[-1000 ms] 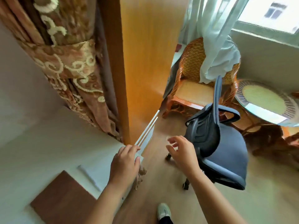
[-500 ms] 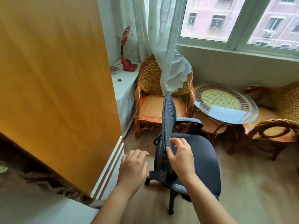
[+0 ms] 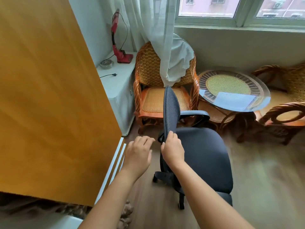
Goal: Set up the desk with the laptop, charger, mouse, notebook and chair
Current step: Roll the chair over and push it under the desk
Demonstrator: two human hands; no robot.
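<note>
A dark blue swivel office chair (image 3: 203, 156) on castors stands on the wooden floor in the middle of the head view, its mesh backrest turned edge-on toward me. My right hand (image 3: 172, 148) is closed on the near edge of that backrest. My left hand (image 3: 137, 154) hovers just left of the chair with fingers spread and nothing in it. The desk, laptop, charger, mouse and notebook are out of sight.
A tall orange wooden panel (image 3: 49, 96) fills the left. Behind the office chair stand a wicker armchair (image 3: 153, 90) draped by a white curtain, a round glass-topped table (image 3: 234, 90) and another wicker chair (image 3: 287, 103). A white cabinet (image 3: 118, 80) carries a red lamp (image 3: 118, 47).
My view swung from the desk corner and patterned curtain toward the window. My right hand reached forward and closed on the chair's backrest; my left hand came along beside it.
</note>
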